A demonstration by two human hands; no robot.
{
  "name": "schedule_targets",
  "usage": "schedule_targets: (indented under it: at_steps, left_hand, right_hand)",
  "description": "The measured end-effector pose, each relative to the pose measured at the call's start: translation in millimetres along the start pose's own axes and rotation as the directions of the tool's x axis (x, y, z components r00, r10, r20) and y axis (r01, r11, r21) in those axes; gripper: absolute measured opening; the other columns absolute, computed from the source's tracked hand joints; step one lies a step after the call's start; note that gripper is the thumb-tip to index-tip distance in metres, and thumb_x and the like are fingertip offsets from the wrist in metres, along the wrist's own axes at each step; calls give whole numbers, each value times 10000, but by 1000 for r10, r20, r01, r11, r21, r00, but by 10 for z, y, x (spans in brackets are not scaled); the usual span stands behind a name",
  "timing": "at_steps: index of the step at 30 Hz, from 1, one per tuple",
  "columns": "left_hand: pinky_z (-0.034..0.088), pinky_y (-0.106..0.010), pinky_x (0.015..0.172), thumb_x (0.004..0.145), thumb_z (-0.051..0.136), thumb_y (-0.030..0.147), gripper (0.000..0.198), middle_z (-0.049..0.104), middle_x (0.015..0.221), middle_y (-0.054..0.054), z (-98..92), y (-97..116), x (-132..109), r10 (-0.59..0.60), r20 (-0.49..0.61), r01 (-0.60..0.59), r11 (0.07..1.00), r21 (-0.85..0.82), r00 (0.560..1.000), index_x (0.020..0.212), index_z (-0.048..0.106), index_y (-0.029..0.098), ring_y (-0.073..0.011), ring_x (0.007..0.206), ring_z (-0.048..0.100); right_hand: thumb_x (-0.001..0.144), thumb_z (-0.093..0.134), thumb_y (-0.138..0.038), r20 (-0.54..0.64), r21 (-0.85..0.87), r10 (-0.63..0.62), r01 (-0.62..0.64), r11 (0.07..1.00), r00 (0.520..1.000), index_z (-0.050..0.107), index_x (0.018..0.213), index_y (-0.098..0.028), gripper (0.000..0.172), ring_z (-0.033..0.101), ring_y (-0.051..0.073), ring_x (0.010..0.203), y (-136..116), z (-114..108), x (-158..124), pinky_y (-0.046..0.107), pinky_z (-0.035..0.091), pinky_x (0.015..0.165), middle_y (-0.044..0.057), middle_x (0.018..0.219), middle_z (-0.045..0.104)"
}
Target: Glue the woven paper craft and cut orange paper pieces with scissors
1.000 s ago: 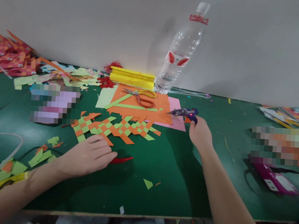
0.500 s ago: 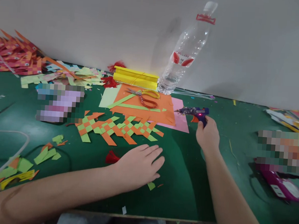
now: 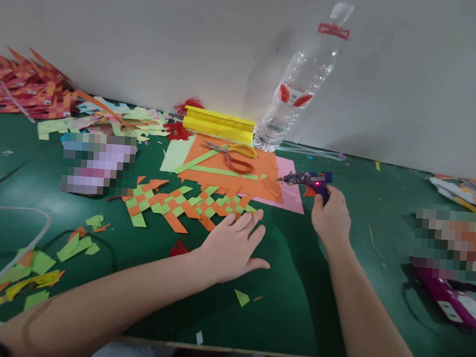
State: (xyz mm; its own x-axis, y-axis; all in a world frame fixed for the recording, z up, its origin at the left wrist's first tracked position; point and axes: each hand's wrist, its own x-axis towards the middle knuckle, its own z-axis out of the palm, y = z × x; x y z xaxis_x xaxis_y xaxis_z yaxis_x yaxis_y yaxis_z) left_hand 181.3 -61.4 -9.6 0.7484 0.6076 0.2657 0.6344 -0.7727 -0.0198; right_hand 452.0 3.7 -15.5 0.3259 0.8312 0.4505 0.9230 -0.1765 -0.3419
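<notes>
My right hand (image 3: 332, 216) is closed around the handle of a blue glue gun (image 3: 309, 180), whose red light glows and whose nozzle points left over the pink paper. Spread fingers show on my left hand (image 3: 235, 246), with the fingertips over the right end of a woven paper strip piece (image 3: 187, 205) in green and orange; whether they touch it I cannot tell. A red tassel (image 3: 179, 248) lies partly hidden behind my left wrist. Beyond the weave, scissors (image 3: 239, 159) with orange and yellow handles rest on an orange paper sheet (image 3: 229, 183).
A clear plastic bottle (image 3: 306, 77) and a folded yellow paper piece (image 3: 219, 125) stand by the wall. Paper scraps (image 3: 38, 262) and a white cable (image 3: 40, 235) lie at left. A pile of red woven paper pieces (image 3: 28, 90) sits back left; a magenta power strip (image 3: 453, 302) is at right.
My left hand has moved forward and slightly right, its thumb spreading out, to the right end of the weave. My right hand keeps the glue gun in nearly the same place.
</notes>
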Motion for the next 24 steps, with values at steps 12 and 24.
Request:
schedule_targets:
  at_steps: [12, 24]
  left_hand:
    - [336, -377, 918, 921, 296, 682, 698, 561, 1331, -140, 103, -61, 52, 68, 9, -66, 992, -103, 998, 1258, 550, 125, -278, 1187, 473]
    - [360, -358, 890, 919, 394, 645, 627, 470, 1436, -108, -54, 121, -229, 217, -96, -218, 976, -9, 972, 1238, 569, 135, -247, 1173, 469]
  right_hand:
    - [855, 429, -306, 37, 12, -27, 26, 1000, 999, 508, 1227, -143, 413, 605, 311, 1024, -34, -1, -17, 458, 483, 835, 185, 1205, 587]
    - [749, 602, -474, 93, -46, -174, 179, 983, 980, 510, 1209, -174, 557, 640, 269, 847, -217, -60, -116, 369, 500, 672, 138, 1107, 634]
